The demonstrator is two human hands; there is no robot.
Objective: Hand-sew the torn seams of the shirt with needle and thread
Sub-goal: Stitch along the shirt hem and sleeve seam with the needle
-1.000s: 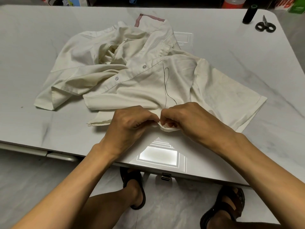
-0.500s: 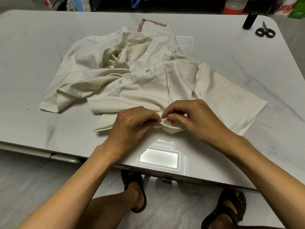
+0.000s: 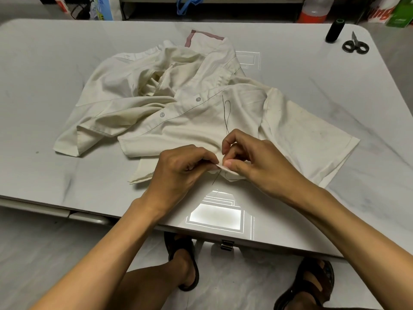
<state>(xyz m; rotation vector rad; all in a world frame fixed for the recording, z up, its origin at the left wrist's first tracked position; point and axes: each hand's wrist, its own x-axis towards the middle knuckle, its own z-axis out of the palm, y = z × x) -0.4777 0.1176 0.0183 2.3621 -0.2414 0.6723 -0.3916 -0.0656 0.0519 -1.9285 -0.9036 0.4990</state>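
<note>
Light was soft, even and fairly dim, falling from overhead. The glossy table (image 3: 67, 74) threw back 1 bright rectangular glare patch near its front edge, ringed by nested reflected outlines, and a fainter patch behind the shirt (image 3: 190, 130). Shadows were weak and blurred-edged, pooling under the left hand (image 3: 178, 168), the right hand (image 3: 257, 162) and the cloth's folds. The wide-angle lens bowed the table's far edge and rounded its corners. The centre was sharp enough to show the thin black thread (image 3: 226, 113); the clutter (image 3: 102, 7) beyond the table looked soft.
</note>
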